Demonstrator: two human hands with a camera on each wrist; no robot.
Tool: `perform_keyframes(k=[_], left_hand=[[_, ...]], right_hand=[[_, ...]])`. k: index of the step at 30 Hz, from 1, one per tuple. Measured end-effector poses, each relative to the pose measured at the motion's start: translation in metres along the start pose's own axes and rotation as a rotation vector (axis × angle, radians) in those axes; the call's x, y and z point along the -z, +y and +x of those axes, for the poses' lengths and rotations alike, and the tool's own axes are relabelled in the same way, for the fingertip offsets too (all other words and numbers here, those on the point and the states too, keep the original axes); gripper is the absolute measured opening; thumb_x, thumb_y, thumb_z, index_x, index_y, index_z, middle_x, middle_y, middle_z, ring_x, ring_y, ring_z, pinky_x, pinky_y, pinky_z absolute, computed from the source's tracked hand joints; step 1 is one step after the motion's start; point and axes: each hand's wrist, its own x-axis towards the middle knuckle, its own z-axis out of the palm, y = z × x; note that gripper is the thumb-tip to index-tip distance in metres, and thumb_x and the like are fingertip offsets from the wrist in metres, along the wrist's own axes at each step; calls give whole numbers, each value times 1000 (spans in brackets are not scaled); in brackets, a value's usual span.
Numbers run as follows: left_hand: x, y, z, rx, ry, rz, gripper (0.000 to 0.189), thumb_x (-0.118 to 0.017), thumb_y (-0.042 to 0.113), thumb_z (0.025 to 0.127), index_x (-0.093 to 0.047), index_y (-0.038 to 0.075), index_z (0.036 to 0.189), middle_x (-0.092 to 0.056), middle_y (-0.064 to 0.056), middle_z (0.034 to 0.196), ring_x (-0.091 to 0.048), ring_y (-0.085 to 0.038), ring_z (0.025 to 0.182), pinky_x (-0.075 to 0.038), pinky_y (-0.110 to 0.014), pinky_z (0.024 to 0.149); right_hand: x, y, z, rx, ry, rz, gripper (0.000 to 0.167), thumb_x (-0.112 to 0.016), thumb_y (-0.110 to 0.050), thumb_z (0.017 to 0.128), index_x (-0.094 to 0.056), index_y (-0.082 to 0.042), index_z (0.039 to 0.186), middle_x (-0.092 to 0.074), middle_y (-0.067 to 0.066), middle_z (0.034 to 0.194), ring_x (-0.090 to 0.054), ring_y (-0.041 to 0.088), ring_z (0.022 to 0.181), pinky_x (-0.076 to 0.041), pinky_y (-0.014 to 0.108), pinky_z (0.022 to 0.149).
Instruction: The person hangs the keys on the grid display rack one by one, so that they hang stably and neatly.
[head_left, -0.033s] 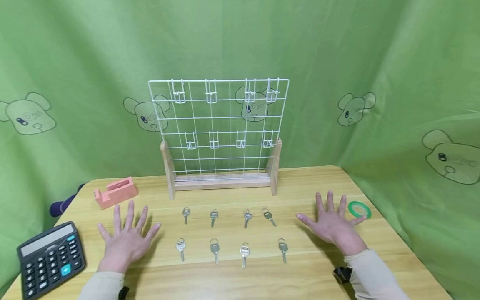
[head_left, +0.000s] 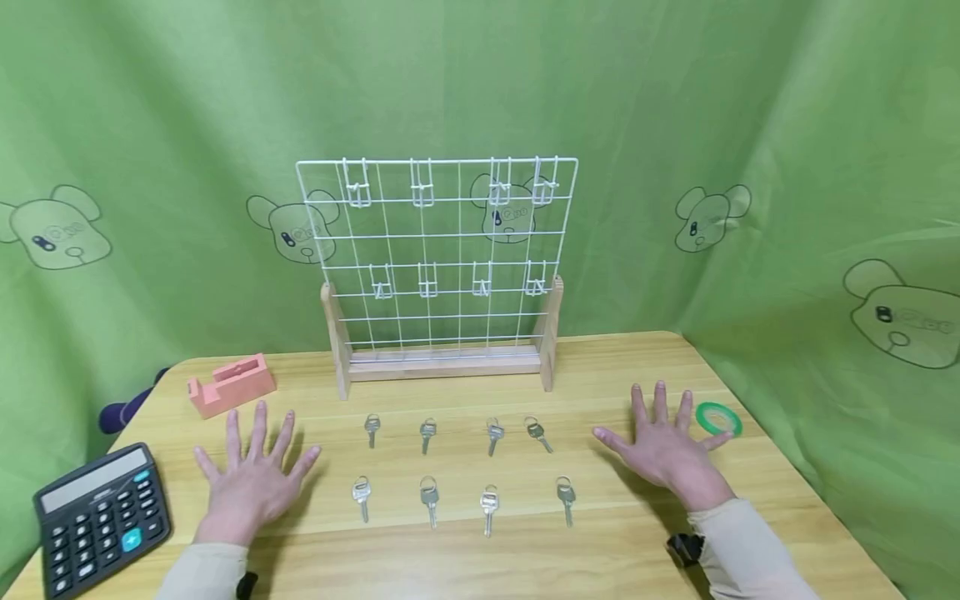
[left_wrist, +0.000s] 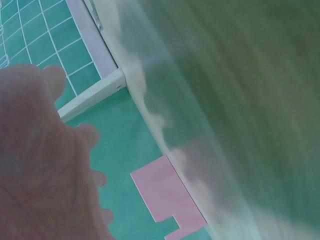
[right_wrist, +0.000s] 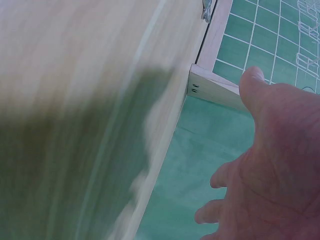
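Several silver keys with small rings lie in two rows on the wooden table; one is the front-left key (head_left: pixel 362 497), another the back-right key (head_left: pixel 537 432). My left hand (head_left: pixel 251 487) is palm down left of the keys, fingers straight and spread, holding nothing. Right of the keys, my right hand (head_left: pixel 671 454) is spread the same way and empty, its little finger beside a green ring (head_left: pixel 702 418). Behind the keys stands a white wire grid rack (head_left: pixel 459 235) with two rows of wire hooks. Both wrist views show part of this grid past the hands.
A pink tape-dispenser-shaped holder (head_left: pixel 238 390) sits at the back left, beyond my left fingertips. The black calculator (head_left: pixel 101 521) lies at the left table edge. Wooden feet (head_left: pixel 551 337) support the rack, and a green curtain (head_left: pixel 630 108) hangs behind and around the table.
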Motion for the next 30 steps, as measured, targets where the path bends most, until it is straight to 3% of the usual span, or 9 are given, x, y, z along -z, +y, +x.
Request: perform_keyframes(k=[9, 11, 13, 16, 19, 24, 30], left_hand=[[-1, 0, 0, -6, 19, -21, 83, -21, 67, 98, -17, 8, 156, 10, -25, 159, 23, -51, 137, 25, -75, 94], [1, 1, 2, -31, 35, -52, 82, -24, 65, 100, -16, 6, 156, 6, -28, 158, 14, -55, 138, 16, -76, 100], [5, 2, 6, -63, 50, -125, 79, -33, 58, 102, -17, 0, 155, -4, -32, 157, 0, -58, 138, 2, -75, 107], [12, 3, 15, -92, 71, -267, 76, -46, 45, 103, -21, -9, 150, -22, -37, 150, -22, -59, 133, -19, -70, 109], [19, 5, 27, -78, 98, -417, 64, -54, 31, 102, -33, -13, 144, -36, -37, 143, -37, -55, 128, -31, -65, 108], [28, 5, 49, -47, 176, -611, 46, -55, 19, 101, -47, -11, 135, -49, -33, 135, -47, -48, 124, -39, -58, 106], [37, 4, 75, -54, 236, -737, 49, -57, 20, 101, -46, -11, 137, -49, -30, 137, -46, -44, 127, -39, -54, 108]], right_hand=[[-1, 2, -1, 33, 16, -20, 106, -31, -78, 90, -7, 3, 154, 11, 35, 154, 15, 64, 132, 14, 89, 77], [0, 2, -1, 55, 43, -24, 102, -36, -74, 92, -15, 5, 153, 0, 38, 153, 5, 65, 133, 5, 91, 82], [3, -1, 1, 96, 93, -31, 93, -43, -65, 96, -26, 10, 148, -17, 40, 149, -13, 65, 132, -12, 89, 89], [7, -10, 6, 158, 174, -3, 72, -56, -47, 98, -43, 13, 137, -43, 40, 135, -42, 59, 120, -40, 76, 90], [13, -25, 15, 230, 219, 73, 53, -63, -31, 97, -53, 11, 129, -55, 34, 125, -56, 50, 109, -50, 63, 89], [20, -61, 33, 350, 167, 228, 37, -67, -20, 94, -61, 4, 122, -64, 21, 118, -61, 38, 108, -50, 56, 95], [23, -109, 52, 474, 30, 347, 31, -68, -14, 92, -64, 0, 119, -68, 12, 110, -63, 26, 101, -53, 45, 93]])
